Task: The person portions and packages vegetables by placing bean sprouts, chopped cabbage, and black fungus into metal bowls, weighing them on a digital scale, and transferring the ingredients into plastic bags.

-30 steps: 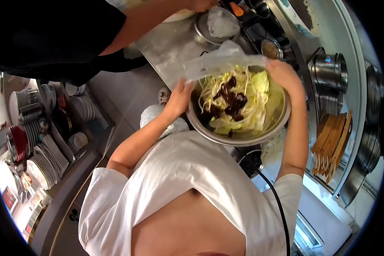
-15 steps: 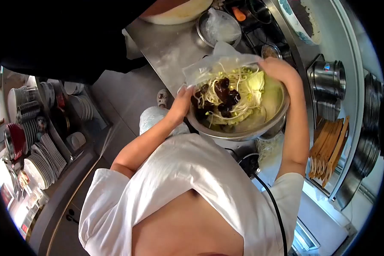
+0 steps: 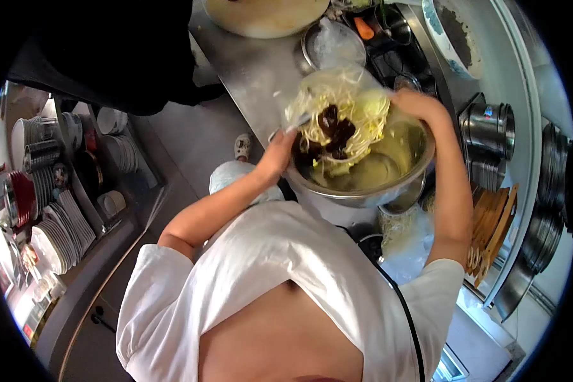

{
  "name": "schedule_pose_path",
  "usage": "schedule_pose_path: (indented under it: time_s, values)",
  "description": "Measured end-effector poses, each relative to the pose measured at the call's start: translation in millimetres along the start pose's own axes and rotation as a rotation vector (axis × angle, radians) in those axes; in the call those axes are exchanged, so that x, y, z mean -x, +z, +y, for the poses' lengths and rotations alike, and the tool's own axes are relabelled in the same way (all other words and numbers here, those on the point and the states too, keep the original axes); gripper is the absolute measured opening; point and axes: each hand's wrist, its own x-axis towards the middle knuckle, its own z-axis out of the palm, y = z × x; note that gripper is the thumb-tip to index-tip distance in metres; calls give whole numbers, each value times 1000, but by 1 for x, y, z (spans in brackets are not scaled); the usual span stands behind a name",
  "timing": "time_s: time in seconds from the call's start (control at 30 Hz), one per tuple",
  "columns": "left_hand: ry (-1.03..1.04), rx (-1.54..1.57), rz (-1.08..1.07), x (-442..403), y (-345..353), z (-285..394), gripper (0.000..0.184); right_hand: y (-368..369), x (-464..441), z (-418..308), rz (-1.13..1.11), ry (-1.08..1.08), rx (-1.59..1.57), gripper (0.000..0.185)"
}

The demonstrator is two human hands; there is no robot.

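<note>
A metal bowl (image 3: 356, 191) is tilted away from me, with bean sprouts (image 3: 369, 130), pale leaves and dark pieces (image 3: 337, 130) gathered at its far side. My left hand (image 3: 277, 153) is closed on the bowl's left rim and the edge of a clear plastic bag (image 3: 344, 77). My right hand (image 3: 419, 107) is closed round the far right rim, with part of the bag beside its fingers. The bag spreads over the bowl's far edge, and vegetables lie against it. Some fingertips are hidden or blurred.
Beyond the bowl, the steel counter (image 3: 242, 70) holds a round board (image 3: 267, 16) and a metal dish with plastic (image 3: 334, 48). A person in black (image 3: 108, 57) stands at upper left. Plate racks (image 3: 63, 235) are left; wooden handles (image 3: 493, 223) and stacked metal containers (image 3: 487, 130) are right.
The bowl has tipped further away, and the vegetables have slid toward its far side and into the plastic. The person in black has moved back, uncovering the round board.
</note>
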Motion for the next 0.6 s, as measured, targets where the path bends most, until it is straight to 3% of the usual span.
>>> schedule_pose_path:
  time_s: [0.1, 0.23, 0.3, 0.33, 0.37, 0.43, 0.53, 0.6]
  values:
    - [-70, 232, -182, -11, 2, -22, 50, 4, -25, 18, 9, -173, 210, 61]
    - [-7, 173, -25, -5, 10, -12, 49, -41, -16, 1, 100, -40, 58, 54]
    - [-70, 213, -32, -13, 5, -22, 49, -40, -17, -16, 25, -203, 356, 53]
    - [25, 359, -141, -18, 2, -47, 49, -33, -30, -14, -67, -1, 265, 53]
    - [-23, 392, -161, -14, 4, -43, 49, -35, -21, -32, -144, 106, 279, 55]
    - [-126, 459, -204, -4, 6, -25, 48, -44, -34, -28, -208, 46, 329, 55]
    - [-59, 393, -126, -12, 1, -20, 46, -59, -67, -18, -74, -123, 336, 54]
    - [-8, 405, -55, -26, -6, -20, 45, -77, -54, -57, -35, -24, 299, 36]
